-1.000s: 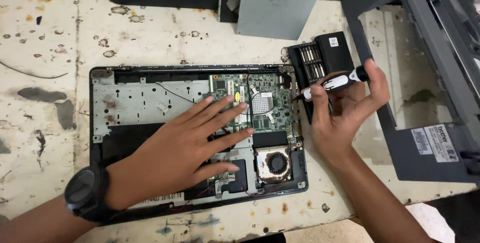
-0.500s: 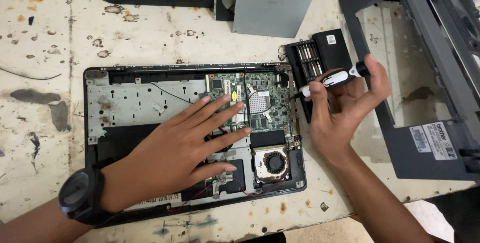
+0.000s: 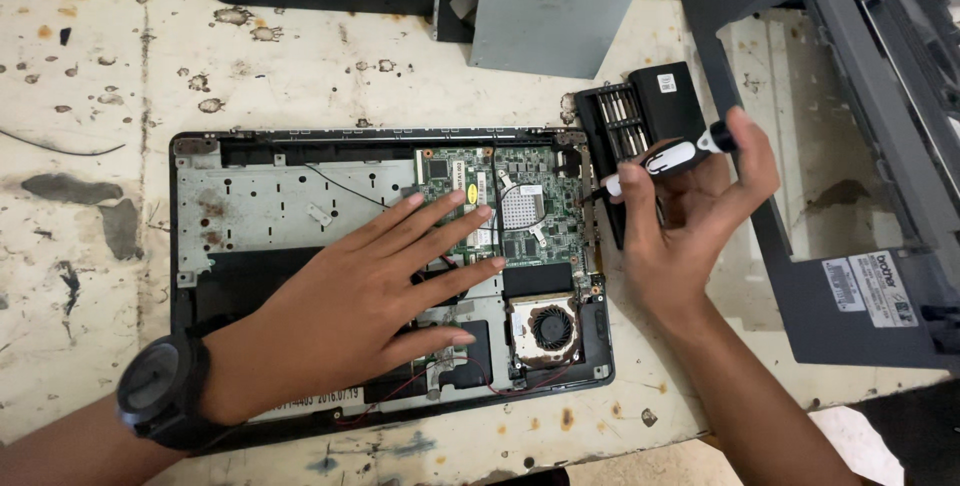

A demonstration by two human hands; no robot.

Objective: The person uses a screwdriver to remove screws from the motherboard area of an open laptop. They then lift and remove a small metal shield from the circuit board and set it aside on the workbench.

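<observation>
Our left hand (image 3: 370, 296) lies spread flat on the open laptop (image 3: 300, 206), which sits mid-table; we should keep it pressed so the chassis stays put. Our right hand (image 3: 690, 216) pinches a small screwdriver (image 3: 668, 158), tip at the laptop's right edge, near the bit case (image 3: 645, 111).

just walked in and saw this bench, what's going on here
A person has an opened laptop on a stained table, its circuit board and fan exposed. The left hand lies flat across the laptop's insides, a black watch on that wrist. The right hand holds a small screwdriver at the laptop's right edge, by a black bit case. Grey housing parts lie to the right.
</observation>
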